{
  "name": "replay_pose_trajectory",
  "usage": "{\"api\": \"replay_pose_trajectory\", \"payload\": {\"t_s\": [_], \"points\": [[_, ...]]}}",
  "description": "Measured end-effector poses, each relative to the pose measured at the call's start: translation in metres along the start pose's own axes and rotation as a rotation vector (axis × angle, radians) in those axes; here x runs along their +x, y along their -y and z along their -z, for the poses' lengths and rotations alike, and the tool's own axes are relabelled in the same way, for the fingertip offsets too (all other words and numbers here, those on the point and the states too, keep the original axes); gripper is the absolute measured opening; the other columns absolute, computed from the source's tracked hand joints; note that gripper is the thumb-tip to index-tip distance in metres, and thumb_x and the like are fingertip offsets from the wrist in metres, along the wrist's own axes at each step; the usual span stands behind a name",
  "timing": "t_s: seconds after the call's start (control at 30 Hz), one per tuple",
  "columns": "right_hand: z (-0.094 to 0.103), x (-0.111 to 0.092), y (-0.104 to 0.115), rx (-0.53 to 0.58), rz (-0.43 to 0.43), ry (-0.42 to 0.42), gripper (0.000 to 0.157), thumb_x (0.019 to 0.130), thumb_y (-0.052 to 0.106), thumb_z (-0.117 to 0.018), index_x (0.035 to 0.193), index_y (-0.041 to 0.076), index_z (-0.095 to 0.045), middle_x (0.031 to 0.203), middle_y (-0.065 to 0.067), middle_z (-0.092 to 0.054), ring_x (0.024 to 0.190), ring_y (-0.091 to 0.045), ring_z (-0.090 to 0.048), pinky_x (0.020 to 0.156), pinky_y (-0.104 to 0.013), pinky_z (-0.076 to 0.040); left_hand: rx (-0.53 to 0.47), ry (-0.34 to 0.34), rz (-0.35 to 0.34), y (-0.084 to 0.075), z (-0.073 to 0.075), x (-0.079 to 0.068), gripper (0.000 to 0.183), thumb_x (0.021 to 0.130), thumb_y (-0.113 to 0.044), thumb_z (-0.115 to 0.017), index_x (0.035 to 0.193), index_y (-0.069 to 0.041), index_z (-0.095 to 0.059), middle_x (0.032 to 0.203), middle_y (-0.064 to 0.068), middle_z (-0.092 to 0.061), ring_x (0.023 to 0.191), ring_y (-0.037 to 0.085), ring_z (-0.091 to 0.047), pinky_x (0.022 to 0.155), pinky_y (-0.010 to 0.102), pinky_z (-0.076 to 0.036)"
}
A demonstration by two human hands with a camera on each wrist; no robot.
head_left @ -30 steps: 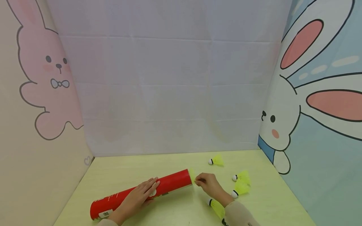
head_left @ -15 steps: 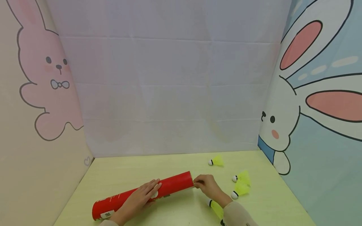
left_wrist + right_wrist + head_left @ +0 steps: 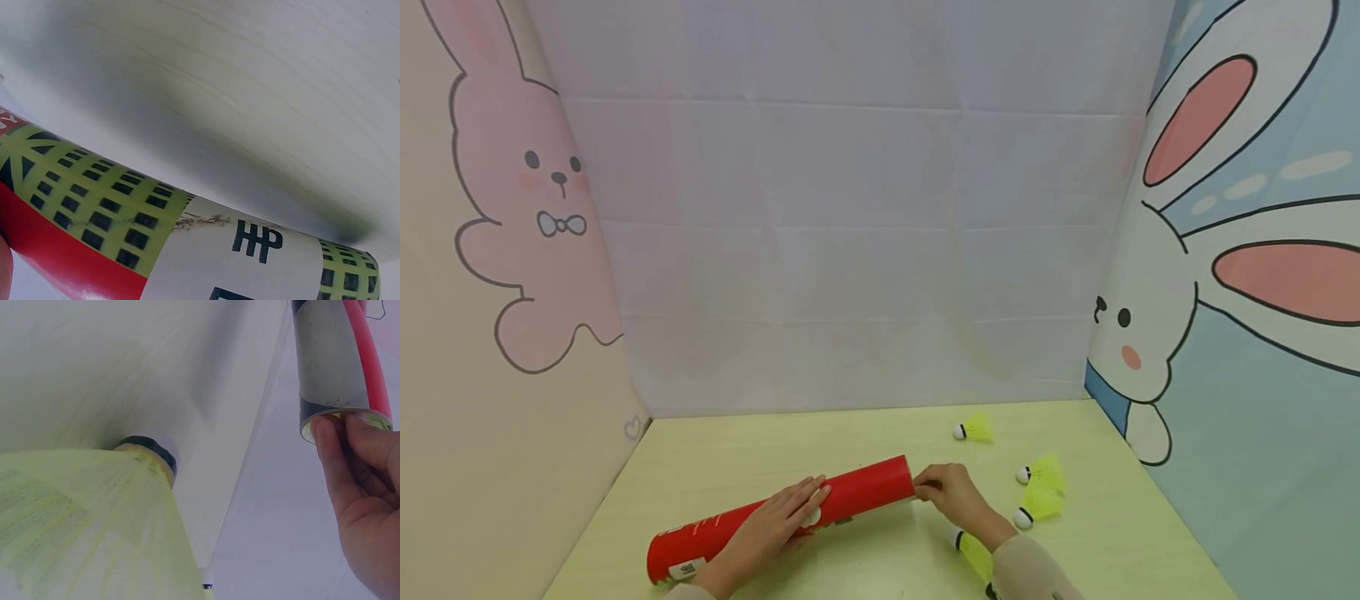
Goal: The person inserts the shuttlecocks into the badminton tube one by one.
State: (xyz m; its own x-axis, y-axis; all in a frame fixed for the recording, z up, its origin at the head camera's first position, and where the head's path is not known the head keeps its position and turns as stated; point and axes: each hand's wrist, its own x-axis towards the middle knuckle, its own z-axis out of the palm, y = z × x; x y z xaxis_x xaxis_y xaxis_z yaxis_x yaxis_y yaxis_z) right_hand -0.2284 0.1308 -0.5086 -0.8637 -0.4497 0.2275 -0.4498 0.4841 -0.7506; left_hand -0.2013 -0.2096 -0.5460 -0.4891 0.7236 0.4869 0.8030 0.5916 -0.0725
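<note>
A red shuttlecock tube (image 3: 868,486) lies slantwise across the table, its right end raised and turned towards my right hand. My left hand (image 3: 767,533) holds it around the middle, fingers across the top and thumb on the near side. In the left wrist view the tube's printed side (image 3: 112,206) shows green, red and white. My right hand (image 3: 953,496) is at the open end, thumb and fingertips pinching at the mouth. Yellow shows just inside the rim (image 3: 306,431) in the right wrist view; most of that shuttlecock is hidden in the tube.
Several yellow shuttlecocks lie on the table (image 3: 715,450) at the right: one far back (image 3: 977,427), two together (image 3: 1045,475), and one (image 3: 973,554) beside the right forearm. A white cloth (image 3: 865,250) hangs behind, with rabbit-printed panels (image 3: 1262,417) on both sides.
The yellow skirt that showed between the tube and my right fingers has gone into the tube. The tube has shifted slightly to the right, and my right fingertips are now at its mouth.
</note>
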Motion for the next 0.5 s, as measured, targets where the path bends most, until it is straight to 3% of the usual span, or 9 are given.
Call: {"api": "replay_pose_trajectory", "payload": {"t_s": [0.37,0.5], "points": [[0.014,-0.012,-0.005,0.001,-0.023,-0.001,0.008,0.090,0.008,-0.066,0.090,0.003,-0.072,0.083,-0.010,-0.069,0.071,-0.006,-0.061,0.062,-0.022,-0.053,0.000,-0.016,0.005,-0.001,0.001,0.002,0.094,0.065,-0.020,-0.089,0.145,-0.005,-0.041,0.147,0.011,-0.044,0.129,0.027,-0.048,0.091,0.040,-0.052],[0.025,-0.021,-0.012,0.013,-0.042,-0.012,0.009,0.091,0.009,-0.065,0.092,0.003,-0.071,0.086,-0.014,-0.069,0.073,-0.016,-0.065,0.062,-0.022,-0.053,-0.007,-0.014,0.009,0.001,0.001,0.001,0.093,0.068,-0.021,-0.087,0.146,-0.007,-0.040,0.147,0.012,-0.044,0.130,0.025,-0.046,0.094,0.038,-0.050]]}}
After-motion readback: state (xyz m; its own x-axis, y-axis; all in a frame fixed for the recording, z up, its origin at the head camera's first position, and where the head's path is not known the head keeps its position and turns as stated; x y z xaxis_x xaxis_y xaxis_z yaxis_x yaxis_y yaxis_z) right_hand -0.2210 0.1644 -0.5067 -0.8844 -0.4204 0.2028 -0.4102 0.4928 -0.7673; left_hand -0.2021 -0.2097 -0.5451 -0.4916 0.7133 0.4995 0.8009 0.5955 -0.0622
